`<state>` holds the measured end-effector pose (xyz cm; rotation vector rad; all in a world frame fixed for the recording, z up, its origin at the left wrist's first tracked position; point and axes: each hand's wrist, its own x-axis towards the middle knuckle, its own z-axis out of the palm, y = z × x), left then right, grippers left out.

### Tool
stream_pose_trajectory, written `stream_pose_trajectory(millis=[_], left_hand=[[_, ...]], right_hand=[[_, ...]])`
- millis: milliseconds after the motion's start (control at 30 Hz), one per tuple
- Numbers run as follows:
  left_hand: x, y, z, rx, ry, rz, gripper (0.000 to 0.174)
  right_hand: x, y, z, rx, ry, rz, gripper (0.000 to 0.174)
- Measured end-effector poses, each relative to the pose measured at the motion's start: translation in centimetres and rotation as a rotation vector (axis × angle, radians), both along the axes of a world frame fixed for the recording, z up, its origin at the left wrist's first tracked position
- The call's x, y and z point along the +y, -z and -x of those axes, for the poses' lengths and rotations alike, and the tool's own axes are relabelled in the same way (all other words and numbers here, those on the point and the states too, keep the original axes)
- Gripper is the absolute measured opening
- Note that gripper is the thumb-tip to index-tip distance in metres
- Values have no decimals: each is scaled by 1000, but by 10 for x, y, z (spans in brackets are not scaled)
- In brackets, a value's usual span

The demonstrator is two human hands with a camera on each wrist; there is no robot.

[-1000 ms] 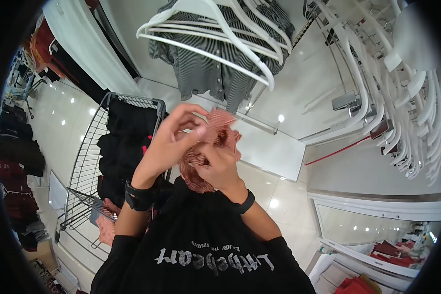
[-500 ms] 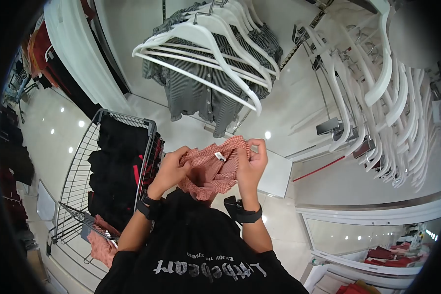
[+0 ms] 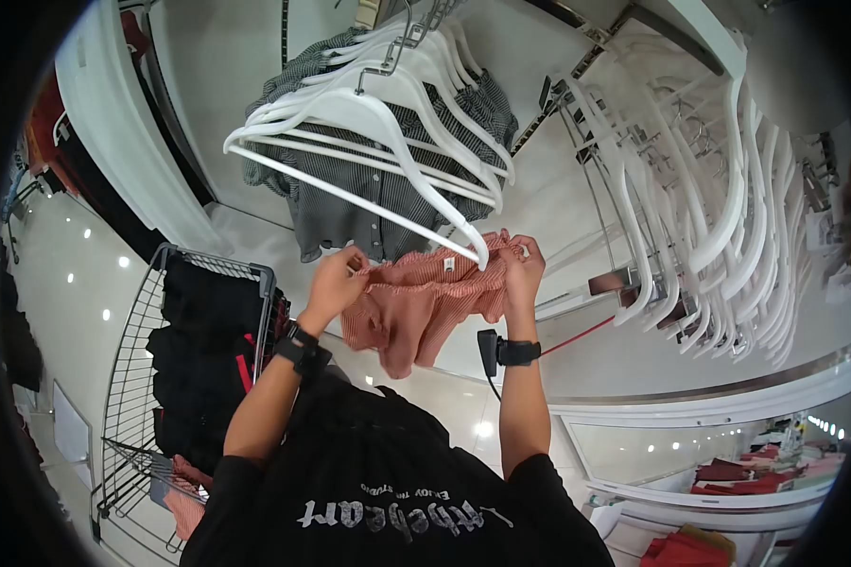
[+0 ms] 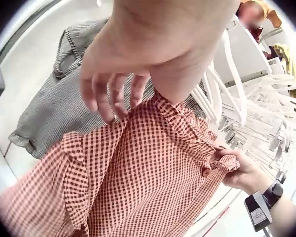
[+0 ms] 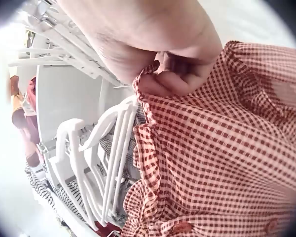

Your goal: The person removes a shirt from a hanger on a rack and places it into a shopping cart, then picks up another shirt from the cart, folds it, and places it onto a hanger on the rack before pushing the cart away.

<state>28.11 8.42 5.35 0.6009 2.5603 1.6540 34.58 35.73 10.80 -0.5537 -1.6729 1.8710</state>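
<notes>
A red-and-pink checked blouse (image 3: 407, 326) with frilled edging hangs stretched between both hands, its neck label showing. My left hand (image 3: 333, 288) pinches the frilled edge on one side; in the left wrist view, the fingers (image 4: 118, 96) curl over the cloth. On the opposite side my right hand (image 3: 525, 274) grips the edge between thumb and fingers, and the right wrist view shows the gathered frill coming out of that grip. A button (image 4: 205, 173) shows near the right hand. The front white hanger (image 3: 397, 170) overlaps the blouse's top edge in the head view.
Grey striped shirts (image 3: 331, 213) hang behind the front hanger. Many white hangers (image 3: 738, 227) crowd a rack at right. A wire cart (image 3: 128, 378) with black clothes (image 3: 203, 359) stands at left. Glass-fronted shelving (image 3: 709, 416) is at lower right.
The blouse went from bunched in both hands to spread wide between them. Both hands moved apart and forward, up to the front hanger. The view shifted, bringing the hanging shirts nearer the hands.
</notes>
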Motion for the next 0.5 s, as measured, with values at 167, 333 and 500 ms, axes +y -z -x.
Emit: stream_pose_trajectory(millis=[167, 333, 500], left_hand=[[35, 4, 43, -16, 69, -34, 17], [62, 16, 70, 137, 19, -212, 13], [68, 4, 88, -139, 117, -413, 15]], right_hand=[[35, -6, 37, 35, 50, -15, 15], [33, -26, 57, 30, 51, -37, 14], [34, -28, 77, 87, 69, 11, 13]])
